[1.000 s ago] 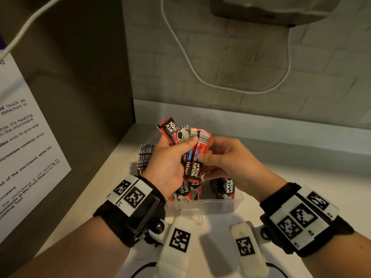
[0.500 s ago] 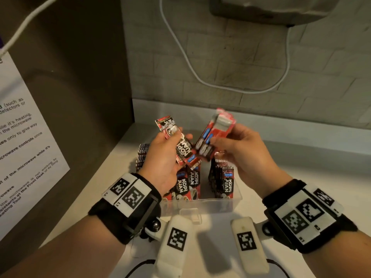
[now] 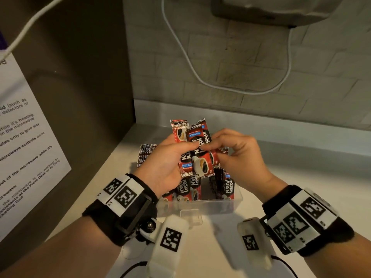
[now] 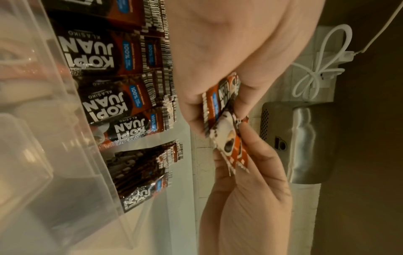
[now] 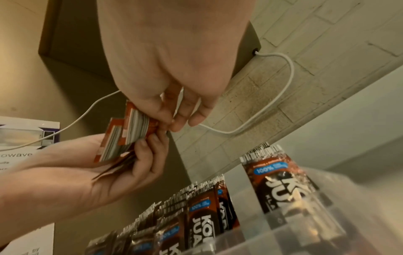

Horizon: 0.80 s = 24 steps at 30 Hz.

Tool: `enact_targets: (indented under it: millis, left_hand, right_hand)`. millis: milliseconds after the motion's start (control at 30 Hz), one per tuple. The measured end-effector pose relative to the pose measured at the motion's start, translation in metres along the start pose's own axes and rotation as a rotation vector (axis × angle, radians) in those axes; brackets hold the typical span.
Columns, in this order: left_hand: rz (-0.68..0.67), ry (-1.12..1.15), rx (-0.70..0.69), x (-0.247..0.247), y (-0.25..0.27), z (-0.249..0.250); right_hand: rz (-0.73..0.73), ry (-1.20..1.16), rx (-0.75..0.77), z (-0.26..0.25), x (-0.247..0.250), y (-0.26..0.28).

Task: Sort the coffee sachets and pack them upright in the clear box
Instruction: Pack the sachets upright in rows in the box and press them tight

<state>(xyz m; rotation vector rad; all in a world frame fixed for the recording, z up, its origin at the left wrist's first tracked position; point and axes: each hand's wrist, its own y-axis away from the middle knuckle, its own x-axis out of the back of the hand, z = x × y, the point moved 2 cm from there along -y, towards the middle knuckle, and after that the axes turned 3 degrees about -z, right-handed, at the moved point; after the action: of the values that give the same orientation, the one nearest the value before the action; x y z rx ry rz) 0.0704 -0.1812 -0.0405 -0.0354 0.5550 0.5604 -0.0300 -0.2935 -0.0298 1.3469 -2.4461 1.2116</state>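
Above the clear box [image 3: 202, 206] my two hands meet over a fanned bunch of red-and-black coffee sachets [image 3: 197, 153]. My left hand [image 3: 166, 163] grips the bunch from the left, thumb across its front. My right hand [image 3: 236, 151] pinches the frontmost sachet [image 3: 202, 165] at its right side. The same bunch of sachets [image 4: 226, 120] shows between both hands in the left wrist view, and the sachets' [image 5: 124, 136] backs show in the right wrist view. Several sachets [image 3: 226, 185] stand upright in the box, in a left row [image 4: 104, 72] and a right group [image 4: 144, 169].
The box sits on a white counter [image 3: 301, 177] in a corner, with a brown side wall [image 3: 70, 77] and a printed notice [image 3: 22, 137] at left. A white cable [image 3: 200, 77] hangs on the brick back wall. A steel appliance [image 3: 271, 9] is mounted above.
The right hand, which had lifted a small bundle away to the right, has come back to the left hand's bunch. Both hands now hold the sachets together, lower over the box.
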Motion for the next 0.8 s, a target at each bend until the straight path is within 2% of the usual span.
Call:
enact_targets:
  millis: [67,167,233,333,500,700,800]
  left_hand:
    - [0.023,0.010,-0.030,0.000,0.000,0.000]
    - [0.075,0.043,-0.075,-0.001,-0.002,0.001]
    - [0.105,0.056,-0.103,-0.004,-0.002,0.001]
    - [0.102,0.037,-0.095,-0.007,-0.003,-0.003]
    - [0.040,0.103,0.014,-0.005,-0.004,-0.004]
    - [0.013,0.008,-0.007,-0.001,-0.001,0.002]
    - [0.005,-0.105,-0.011,0.006,0.002,0.008]
  right_hand:
    - [-0.022,-0.081,-0.086,-0.002,0.000,0.000]
    - [0.025,-0.373,-0.298,-0.005,0.000,0.002]
    - [0.027,-0.362,-0.400,-0.006,-0.005,0.004]
    - [-0.004,-0.270,-0.422,-0.007,-0.010,0.006]
    - [0.033,-0.267,-0.479,-0.002,-0.012,0.007]
    - [0.215,-0.419,-0.521,0.002,0.006,-0.003]
    - [0.120,-0.487,-0.455,-0.003,0.023,-0.010]
